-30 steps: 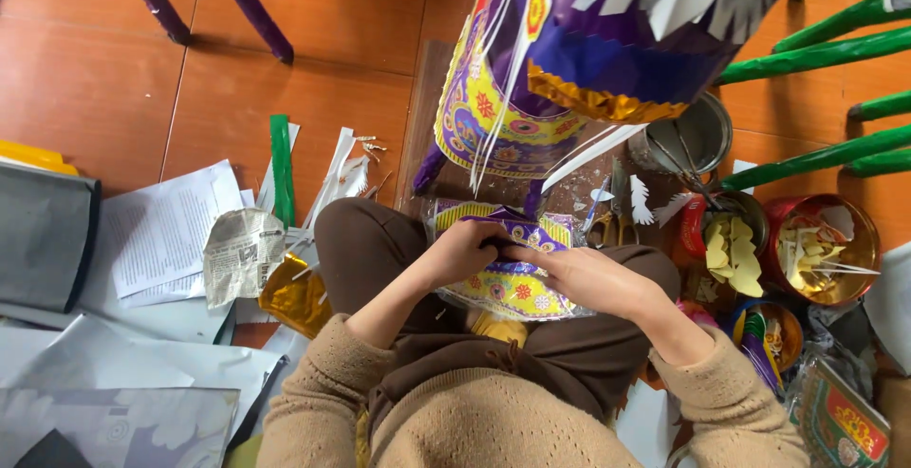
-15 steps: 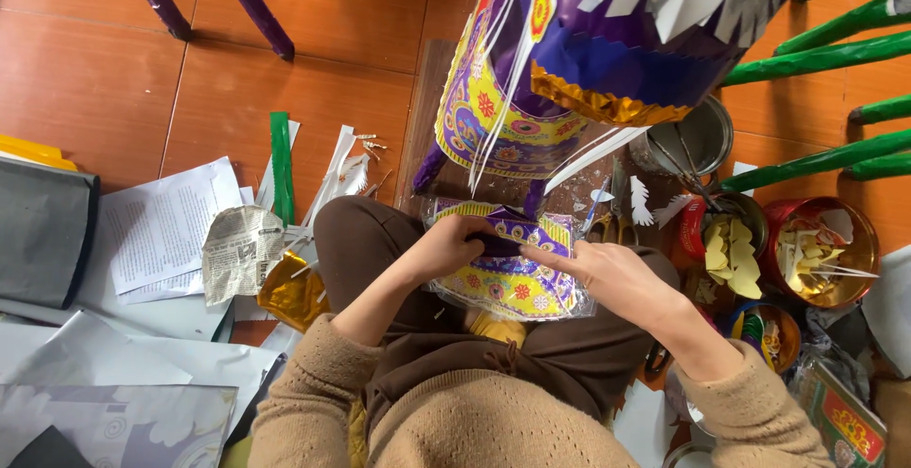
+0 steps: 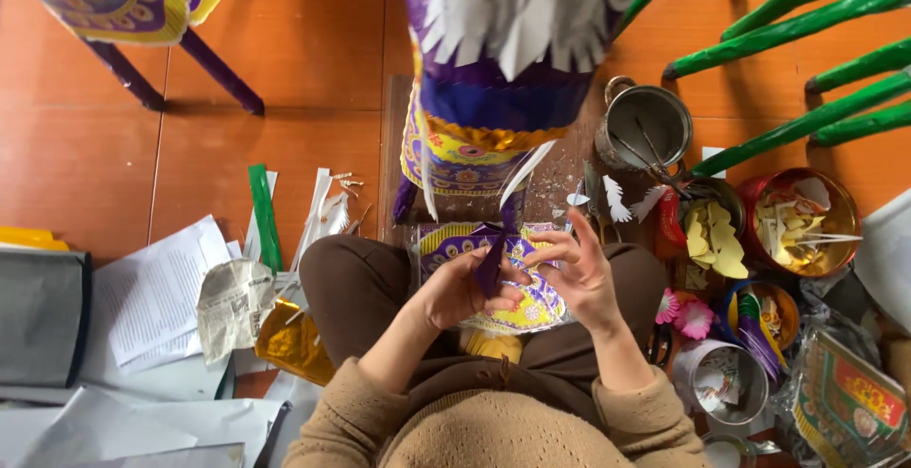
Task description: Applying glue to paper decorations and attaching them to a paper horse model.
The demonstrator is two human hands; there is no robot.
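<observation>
The left hand [image 3: 454, 294] pinched a dark purple paper strip [image 3: 491, 264] over the patterned paper sheet [image 3: 531, 302] on the lap; the right hand [image 3: 581, 275] hovered released, fingers spread. The strip looked light, floppy and tearable, best pinched near its end.

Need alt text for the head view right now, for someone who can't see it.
Seated on an orange floor, a person's left hand pinches a purple paper strip while the right hand spreads open beside it, over patterned purple-yellow paper on the lap. Paper scraps and tins surround them.
</observation>
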